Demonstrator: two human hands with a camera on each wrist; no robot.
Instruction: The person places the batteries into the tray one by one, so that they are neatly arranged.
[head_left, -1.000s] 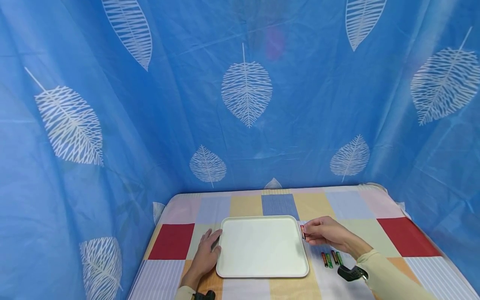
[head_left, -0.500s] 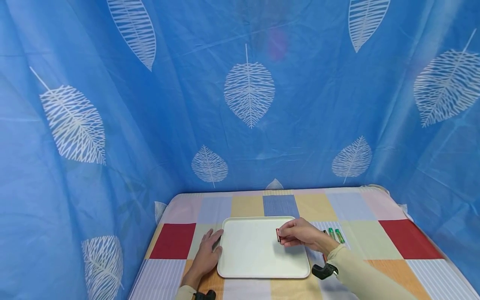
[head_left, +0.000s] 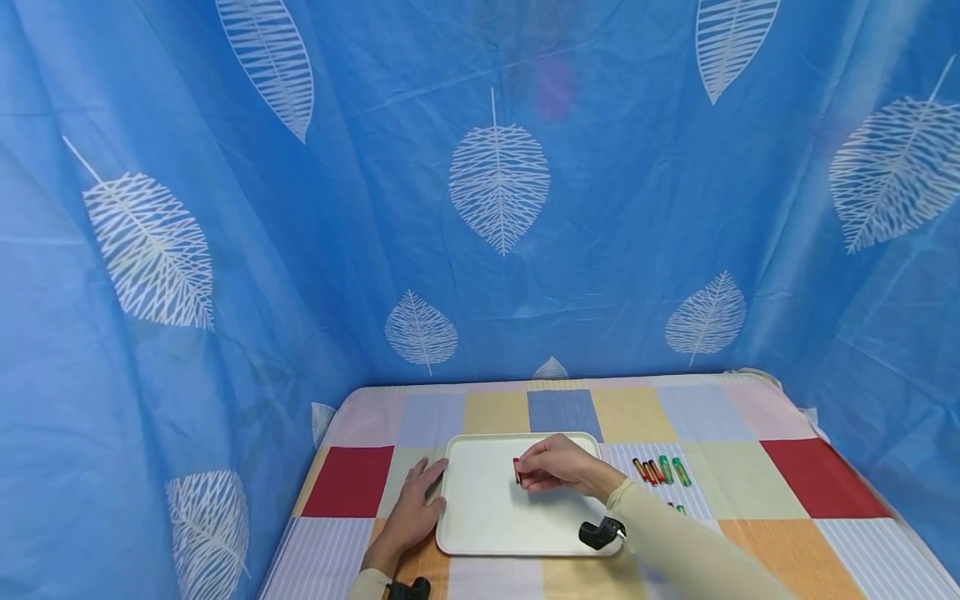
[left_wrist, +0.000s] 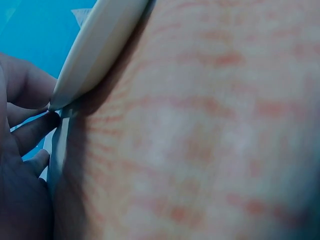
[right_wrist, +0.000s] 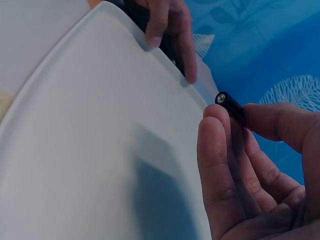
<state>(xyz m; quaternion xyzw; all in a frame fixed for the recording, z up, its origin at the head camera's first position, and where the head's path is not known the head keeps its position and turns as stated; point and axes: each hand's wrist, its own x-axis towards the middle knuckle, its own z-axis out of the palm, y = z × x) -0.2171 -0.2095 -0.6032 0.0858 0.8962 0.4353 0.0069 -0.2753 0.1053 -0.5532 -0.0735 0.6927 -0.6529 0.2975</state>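
A white rectangular tray point(head_left: 480, 521) lies on the table. Over its middle, my right hand point(head_left: 557, 467) pinches a small red-and-black battery point(head_left: 517, 471) between thumb and fingertips. The right wrist view shows the end of this battery point(right_wrist: 223, 98) pointing up, with the hand's shadow cast on the tray below. At the tray's left edge, my left hand point(head_left: 412, 507) rests with its fingers extended. Up close in the left wrist view, those fingers point(left_wrist: 30, 92) touch the rim of the tray point(left_wrist: 97, 47).
Several red and green batteries point(head_left: 665, 469) lie in a row on the patchwork tablecloth point(head_left: 735, 475) right of the tray. Nearer, more batteries point(head_left: 679, 508) show partly behind the right sleeve point(head_left: 675, 533). A blue leaf-print curtain point(head_left: 495, 317) surrounds the table's back and sides.
My right hand has carried the battery leftward from beside the tray's right edge to above its middle. Batteries that the right arm covered now show. The left hand stays at the tray's edge.
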